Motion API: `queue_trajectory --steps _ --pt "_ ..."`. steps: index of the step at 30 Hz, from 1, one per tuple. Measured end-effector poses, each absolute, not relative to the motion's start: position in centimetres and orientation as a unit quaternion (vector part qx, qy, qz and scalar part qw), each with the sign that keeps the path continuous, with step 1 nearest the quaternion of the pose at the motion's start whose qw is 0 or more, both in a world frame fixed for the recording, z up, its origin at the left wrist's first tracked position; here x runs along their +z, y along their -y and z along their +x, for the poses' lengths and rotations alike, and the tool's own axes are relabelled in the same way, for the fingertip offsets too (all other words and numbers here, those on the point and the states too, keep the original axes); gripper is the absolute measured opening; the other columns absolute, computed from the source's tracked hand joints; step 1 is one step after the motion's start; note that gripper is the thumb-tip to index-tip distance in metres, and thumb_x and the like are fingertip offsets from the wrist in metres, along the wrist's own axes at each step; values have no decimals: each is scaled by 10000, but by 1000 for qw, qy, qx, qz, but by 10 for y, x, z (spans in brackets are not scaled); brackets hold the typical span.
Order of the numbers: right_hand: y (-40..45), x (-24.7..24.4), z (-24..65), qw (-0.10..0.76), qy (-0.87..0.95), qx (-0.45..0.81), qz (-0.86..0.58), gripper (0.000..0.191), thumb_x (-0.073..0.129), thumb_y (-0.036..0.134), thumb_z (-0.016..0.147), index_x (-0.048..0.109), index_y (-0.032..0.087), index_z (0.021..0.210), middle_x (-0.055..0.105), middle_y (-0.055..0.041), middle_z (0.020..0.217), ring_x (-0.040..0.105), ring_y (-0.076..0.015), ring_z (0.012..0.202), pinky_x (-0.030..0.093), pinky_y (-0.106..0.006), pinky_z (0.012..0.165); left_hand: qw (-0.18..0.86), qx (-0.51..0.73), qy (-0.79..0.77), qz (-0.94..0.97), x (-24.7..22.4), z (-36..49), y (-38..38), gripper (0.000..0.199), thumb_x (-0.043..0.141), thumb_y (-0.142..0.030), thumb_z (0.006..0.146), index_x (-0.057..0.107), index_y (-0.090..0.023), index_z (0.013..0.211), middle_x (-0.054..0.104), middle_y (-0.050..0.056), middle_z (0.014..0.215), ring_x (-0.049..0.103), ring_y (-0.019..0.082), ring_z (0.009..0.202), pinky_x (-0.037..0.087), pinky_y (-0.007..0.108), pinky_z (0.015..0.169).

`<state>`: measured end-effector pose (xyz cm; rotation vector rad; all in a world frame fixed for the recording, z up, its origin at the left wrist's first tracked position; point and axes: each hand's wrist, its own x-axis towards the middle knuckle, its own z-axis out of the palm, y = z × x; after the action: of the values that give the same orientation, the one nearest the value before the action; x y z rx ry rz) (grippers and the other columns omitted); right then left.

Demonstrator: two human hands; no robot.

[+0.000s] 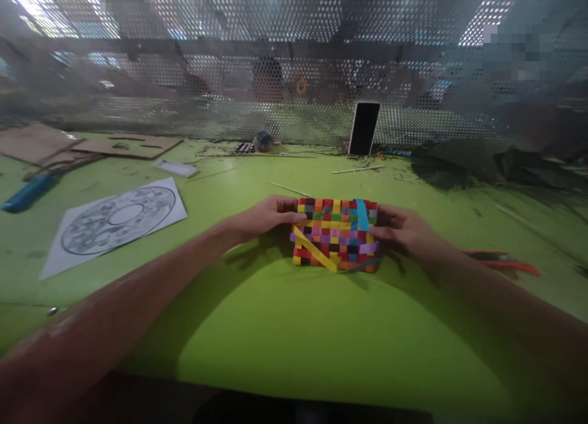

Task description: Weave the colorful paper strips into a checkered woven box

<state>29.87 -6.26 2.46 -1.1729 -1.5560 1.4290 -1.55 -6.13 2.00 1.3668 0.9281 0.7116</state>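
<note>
A woven piece of multicoloured strips (328, 237) is held upright just over the green table (294, 332). My left hand (275, 217) grips its upper left edge, the thumb lying on the front. At the right edge my right hand (399, 229) pinches it, thumb in front and fingers behind. A loose yellow strip slants across the lower left of the weave, and a blue strip hangs at the upper right. Purple and grey strip ends show near the lower right. The fingers behind the piece are partly hidden.
A printed sheet (126, 219) lies at left, near a blue-handled tool (30, 192) and cardboard (128, 145). A phone (364, 128) stands upright against the perforated metal screen (202, 81). Orange-handled pliers (509, 263) lie beside my right forearm; thin sticks (357, 169) and dark leaves (452, 163) lie farther back.
</note>
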Motion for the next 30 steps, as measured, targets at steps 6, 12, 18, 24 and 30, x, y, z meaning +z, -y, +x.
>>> queue_trajectory --steps 6,12,18,24,30 --pt "64 30 301 295 594 604 -441 533 920 363 690 783 195 1176 781 -136 1164 765 -315 1027 640 -459 942 629 271 -373 626 25 -21 57 708 900 -286 709 592 -196 1340 776 114 1094 747 235 958 606 356 831" --pt "64 22 298 353 679 447 -464 411 879 383 696 806 213 1063 806 -84 1054 768 -283 979 629 -471 963 439 236 -405 767 41 -21 64 372 780 -495 810 711 -173 983 746 86 1031 691 198 919 538 298 772" --pt "73 28 292 402 726 344 -439 349 802 393 776 802 229 1084 796 -66 1053 754 -292 993 624 -478 956 361 234 -442 787 45 0 86 364 821 -502 734 703 -161 782 641 -11 665 519 113 569 358 230 511" --pt "82 48 290 446 721 308 -431 251 807 351 803 799 267 1040 776 -43 1081 728 -282 1029 604 -465 983 401 356 -449 715 38 10 98 352 771 -509 796 755 -167 716 617 -14 571 502 103 490 350 213 450" --pt "73 55 291 498 653 429 -377 282 738 473 899 713 301 1121 722 -20 1045 677 -182 817 616 -355 762 437 484 -463 600 33 12 96 394 820 -556 761 818 -177 869 788 54 847 707 186 735 584 290 678"
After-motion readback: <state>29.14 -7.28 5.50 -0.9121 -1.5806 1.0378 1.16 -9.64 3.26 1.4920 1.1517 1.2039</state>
